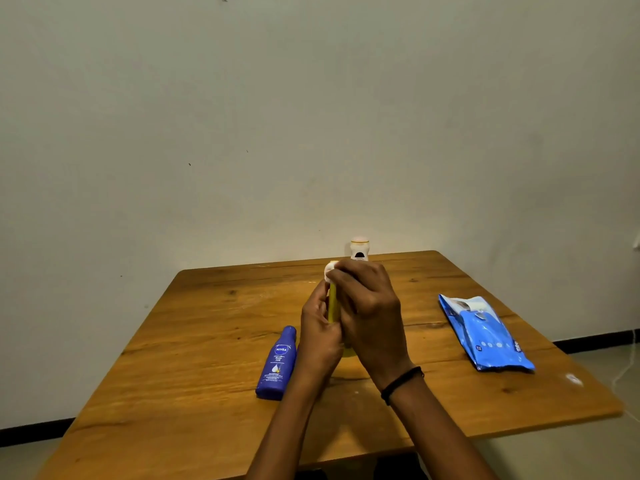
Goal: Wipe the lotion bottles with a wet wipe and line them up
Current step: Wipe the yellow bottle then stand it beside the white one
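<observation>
The wooden tabletop (207, 341) showed a wide stretch of wood on its left side and along its near edge. A white bottle (359, 249) stood upright at the far edge, by the wall. A blue pack of wipes (485, 332) lay near the right edge. A blue bottle (278, 363) lay flat just left of the hands.

Both hands held the yellow bottle (333, 303) at the middle. The left hand (320, 336) gripped it low down. The right hand (370, 306) curled round its upper part. The bottle was thin and had a white top.
</observation>
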